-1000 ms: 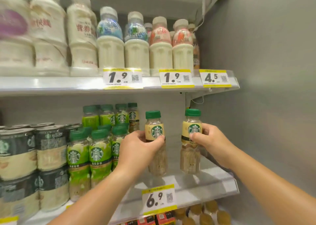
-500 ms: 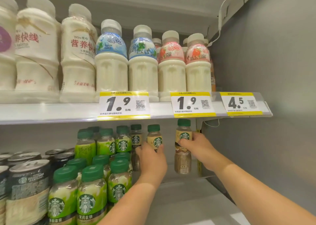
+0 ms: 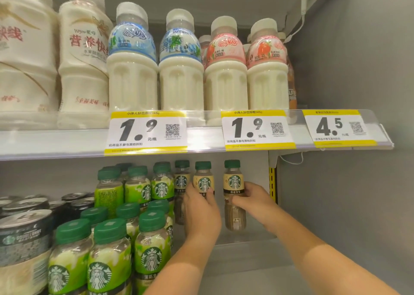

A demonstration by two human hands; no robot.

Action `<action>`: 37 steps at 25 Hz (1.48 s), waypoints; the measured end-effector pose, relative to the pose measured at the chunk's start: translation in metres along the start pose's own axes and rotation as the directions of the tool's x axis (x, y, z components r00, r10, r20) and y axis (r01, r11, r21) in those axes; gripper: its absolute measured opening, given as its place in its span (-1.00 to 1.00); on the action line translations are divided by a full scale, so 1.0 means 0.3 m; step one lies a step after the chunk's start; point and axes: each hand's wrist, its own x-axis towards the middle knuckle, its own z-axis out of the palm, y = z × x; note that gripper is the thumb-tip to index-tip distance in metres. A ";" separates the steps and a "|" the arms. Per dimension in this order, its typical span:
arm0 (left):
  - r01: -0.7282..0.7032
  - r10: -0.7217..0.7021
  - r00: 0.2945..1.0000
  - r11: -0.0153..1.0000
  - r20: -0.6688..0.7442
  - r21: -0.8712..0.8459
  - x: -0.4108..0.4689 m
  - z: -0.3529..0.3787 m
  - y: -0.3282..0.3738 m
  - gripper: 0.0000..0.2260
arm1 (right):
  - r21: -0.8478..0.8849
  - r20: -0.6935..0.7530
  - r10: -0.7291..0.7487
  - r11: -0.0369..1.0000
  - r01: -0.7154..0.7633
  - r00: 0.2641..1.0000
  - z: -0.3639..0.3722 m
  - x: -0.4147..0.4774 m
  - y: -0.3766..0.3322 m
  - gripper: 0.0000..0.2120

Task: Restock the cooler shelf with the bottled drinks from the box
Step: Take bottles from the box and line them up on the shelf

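Fingers of my left hand curl round a tan-labelled bottle below its label. My right hand grips a second tan-labelled bottle at its waist. Both bottles stand upright deep on the lower shelf, apart from each other. The right one seems to rest on the shelf, though I can't be sure. A third tan bottle stands just left, beside green-labelled bottles. Farther left sit cans, and price tags hang above.
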 end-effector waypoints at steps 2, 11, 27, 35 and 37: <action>-0.017 0.017 1.000 1.000 0.007 0.021 0.002 -0.002 -0.012 -0.61 | -0.019 0.038 0.026 0.999 -0.026 0.999 0.009 -0.021 0.052 -0.66; 0.000 0.010 0.999 0.975 -0.043 0.223 -0.025 -0.014 -0.078 -0.63 | -0.101 0.041 0.016 0.995 -0.011 0.999 0.013 0.002 0.086 -0.61; 0.095 -0.087 0.995 0.970 -0.047 0.223 0.045 0.033 -0.105 -0.68 | -0.068 0.000 -0.043 0.997 0.043 0.999 0.070 0.082 0.126 -0.72; 0.015 -0.022 1.000 0.956 0.021 0.294 0.052 0.037 -0.125 -0.70 | -0.109 -0.029 -0.050 0.993 0.047 0.998 0.081 0.102 0.129 -0.71; 0.016 -0.024 0.999 0.954 0.024 0.300 0.053 0.039 -0.122 -0.70 | -0.125 -0.030 -0.051 0.991 0.047 0.998 0.079 0.101 0.130 -0.72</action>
